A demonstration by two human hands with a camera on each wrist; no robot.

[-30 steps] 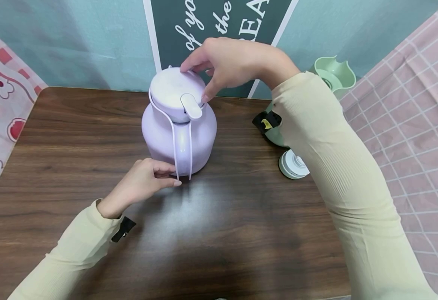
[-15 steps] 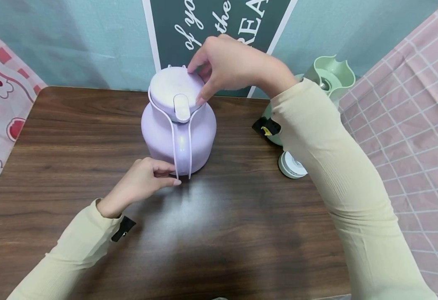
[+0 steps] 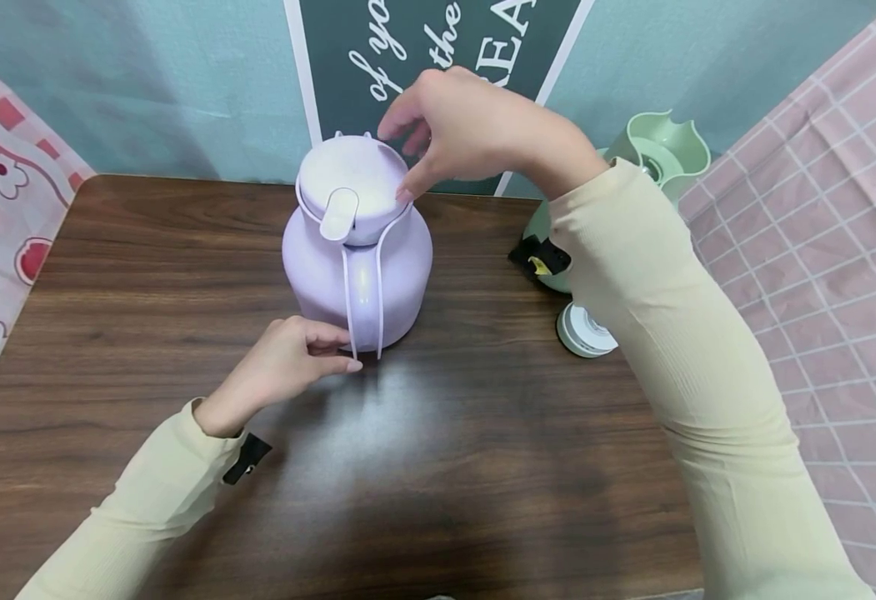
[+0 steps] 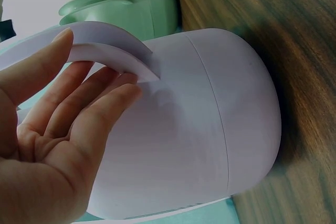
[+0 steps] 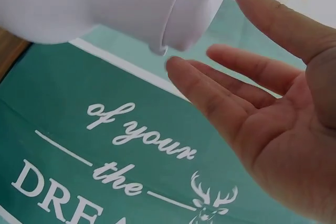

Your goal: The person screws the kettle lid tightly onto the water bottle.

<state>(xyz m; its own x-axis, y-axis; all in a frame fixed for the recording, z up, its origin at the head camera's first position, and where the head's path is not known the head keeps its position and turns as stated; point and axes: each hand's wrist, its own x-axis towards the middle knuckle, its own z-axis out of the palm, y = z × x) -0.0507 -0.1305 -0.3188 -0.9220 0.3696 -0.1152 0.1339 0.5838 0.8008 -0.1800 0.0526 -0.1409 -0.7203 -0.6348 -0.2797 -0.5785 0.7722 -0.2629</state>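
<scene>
A lilac thermos jug (image 3: 400, 267) stands upright on the wooden table with its handle (image 3: 365, 292) facing me. My left hand (image 3: 283, 358) holds the handle near its lower end, thumb on the outer side and fingers behind; the left wrist view shows the fingers against its edge. The jug's round lid (image 3: 355, 171) has a pale lever (image 3: 340, 212) pointing front-left, off the handle's line. Above the lid's right side, my right hand (image 3: 475, 125) has its fingers spread and gently bent. In the right wrist view its thumb is close to the lid's rim, and the other fingertips stand apart from it.
Behind my right sleeve stands a green jug (image 3: 550, 271), partly hidden, with a light green scalloped cup-like piece (image 3: 666, 146) above it. A round white cap (image 3: 586, 329) lies beside it on the table (image 3: 483, 467). Cloth hangs at the back and both sides.
The lid has turned clockwise, its lever swinging from right of the handle to left of it. My right fingers have come slightly away from the lid. My left hand has stayed put.
</scene>
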